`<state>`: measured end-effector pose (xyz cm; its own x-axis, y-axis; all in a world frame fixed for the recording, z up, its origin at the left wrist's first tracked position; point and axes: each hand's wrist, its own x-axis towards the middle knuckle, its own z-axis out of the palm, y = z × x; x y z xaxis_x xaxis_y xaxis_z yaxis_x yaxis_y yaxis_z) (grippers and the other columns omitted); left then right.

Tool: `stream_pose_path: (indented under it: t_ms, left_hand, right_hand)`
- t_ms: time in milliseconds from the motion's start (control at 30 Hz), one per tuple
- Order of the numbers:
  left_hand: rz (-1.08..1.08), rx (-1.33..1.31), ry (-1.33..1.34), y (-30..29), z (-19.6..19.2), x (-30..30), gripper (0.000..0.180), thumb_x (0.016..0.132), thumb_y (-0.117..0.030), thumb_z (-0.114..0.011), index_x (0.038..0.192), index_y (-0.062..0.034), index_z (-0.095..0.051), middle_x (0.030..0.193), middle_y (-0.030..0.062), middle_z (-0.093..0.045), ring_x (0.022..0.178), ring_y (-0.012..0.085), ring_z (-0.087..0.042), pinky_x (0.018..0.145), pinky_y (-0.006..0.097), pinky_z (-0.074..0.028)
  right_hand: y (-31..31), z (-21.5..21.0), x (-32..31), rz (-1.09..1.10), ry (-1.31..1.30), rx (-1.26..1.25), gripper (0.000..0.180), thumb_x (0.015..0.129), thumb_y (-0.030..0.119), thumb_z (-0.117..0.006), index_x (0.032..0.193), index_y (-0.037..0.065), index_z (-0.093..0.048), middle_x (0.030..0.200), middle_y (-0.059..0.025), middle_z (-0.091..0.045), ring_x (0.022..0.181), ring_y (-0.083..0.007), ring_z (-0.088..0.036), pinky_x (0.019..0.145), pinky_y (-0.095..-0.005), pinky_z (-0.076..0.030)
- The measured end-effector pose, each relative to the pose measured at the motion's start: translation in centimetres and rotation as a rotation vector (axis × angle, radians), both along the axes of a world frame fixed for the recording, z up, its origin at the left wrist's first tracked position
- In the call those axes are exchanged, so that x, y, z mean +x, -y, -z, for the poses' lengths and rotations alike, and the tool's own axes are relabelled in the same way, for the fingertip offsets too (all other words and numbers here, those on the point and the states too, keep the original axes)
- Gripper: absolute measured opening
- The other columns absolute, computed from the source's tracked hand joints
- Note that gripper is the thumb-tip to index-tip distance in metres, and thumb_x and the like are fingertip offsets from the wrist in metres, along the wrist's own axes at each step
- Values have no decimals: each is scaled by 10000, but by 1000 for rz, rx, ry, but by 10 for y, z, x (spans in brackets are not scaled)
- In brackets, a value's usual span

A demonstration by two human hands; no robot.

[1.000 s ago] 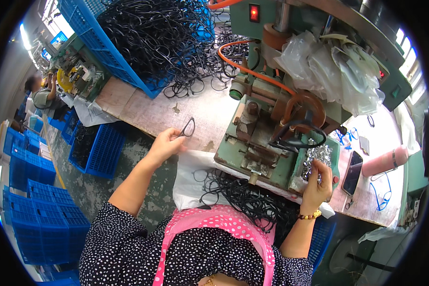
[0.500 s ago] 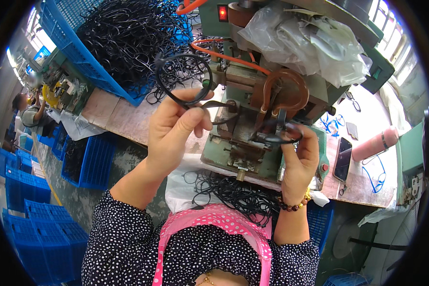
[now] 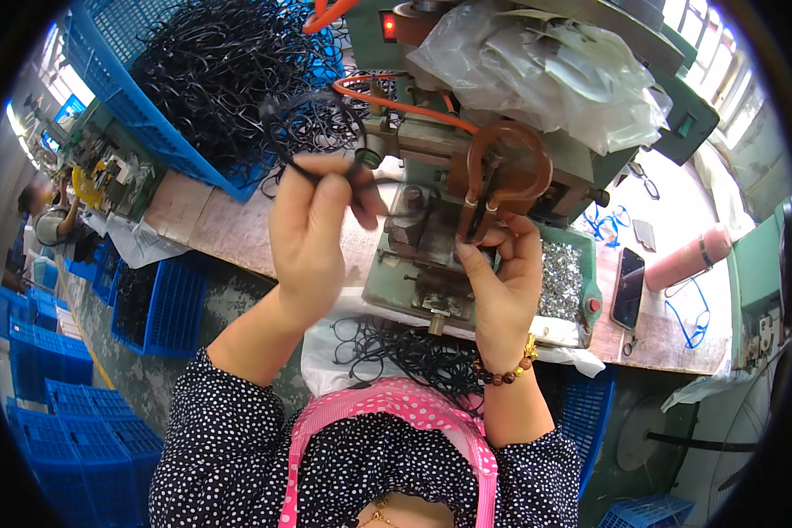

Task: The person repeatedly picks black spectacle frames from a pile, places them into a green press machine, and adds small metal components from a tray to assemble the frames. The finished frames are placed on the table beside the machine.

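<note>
My left hand point(image 3: 312, 229) is raised left of the machine, its fingers closed around thin black looped strips point(image 3: 277, 145) that are blurred by motion. One black end reaches right from the fingers toward the machine. My right hand point(image 3: 508, 282), with a beaded bracelet on its wrist, is at the machine's work area just below a brown curved tube loop point(image 3: 550, 167). Thumb and fingers pinch together there; what they hold is hidden. The green machine point(image 3: 405, 286) has a metal bed between my hands. Black looped pieces point(image 3: 396, 352) lie heaped before me on white sheeting.
A blue crate point(image 3: 141, 114) full of black strips stands at the back left. Clear plastic sheeting point(image 3: 546, 70) covers the machine's upper part. Metal chips point(image 3: 561, 277) fill a tray on the right, near a phone point(image 3: 627, 290), a pink bottle point(image 3: 688, 258) and blue eyeglass frames point(image 3: 695, 321).
My right hand has moved left and up to beneath the brown tube loop; the black piece it held no longer shows. My left hand stays raised, the strips swinging. The view has shifted slightly.
</note>
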<state>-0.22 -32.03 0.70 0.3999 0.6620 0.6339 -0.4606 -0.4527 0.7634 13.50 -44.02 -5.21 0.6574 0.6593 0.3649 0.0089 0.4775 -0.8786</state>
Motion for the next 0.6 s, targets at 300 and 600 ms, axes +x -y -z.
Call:
stream_pose_path:
  t_ms: [300,600]
  left_hand:
    - [83,298,-320,24,19,16,103,924,-52,-644,982,32,-627,783,117,-637,667,221,-646,612,305,-501]
    - [23,613,-269,15,23,31,177,853,-93,-720,937,23,-614,770,146,-616,653,342,-605,580,391,-468]
  right_hand:
    - [24,2,23,170,119,-109,350,903,-70,-610,1242,-39,-526,1060,-101,-667,1006,-140,-618,916,-263,-461]
    - [67,31,61,683,381,-97,268,928,-63,-573,1188,-9,-612,1074,-71,-657,1019,-154,-606,958,-301,-454]
